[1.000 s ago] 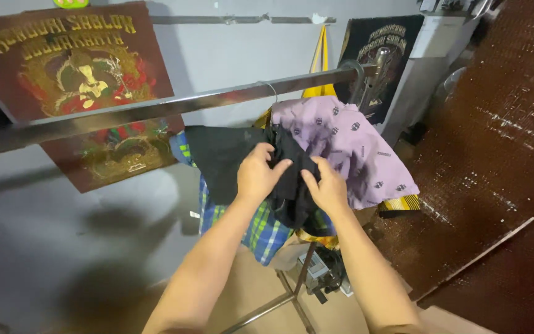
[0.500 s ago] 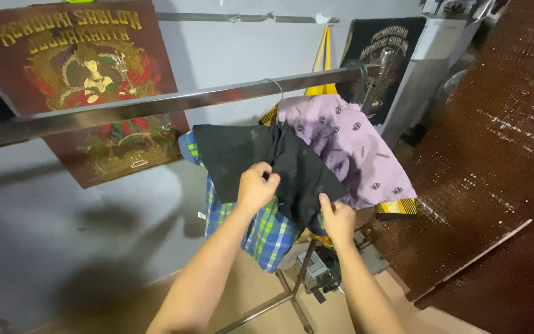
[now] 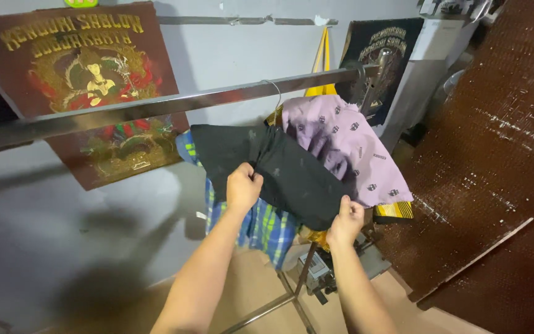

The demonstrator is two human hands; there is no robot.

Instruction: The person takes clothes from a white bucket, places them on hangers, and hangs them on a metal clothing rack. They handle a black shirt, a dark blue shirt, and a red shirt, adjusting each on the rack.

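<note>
Black cloth now wider, smoother; L hand & R hand grip pinching hem.

Metal rail carries hung black garment, lilac patterned shirt, plaid shirt.

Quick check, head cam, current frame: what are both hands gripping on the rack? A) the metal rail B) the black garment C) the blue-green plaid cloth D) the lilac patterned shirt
B: the left hand pinches the black garment near its upper middle and the right hand holds its lower edge, while the lilac shirt, plaid cloth and rail are untouched.
</note>
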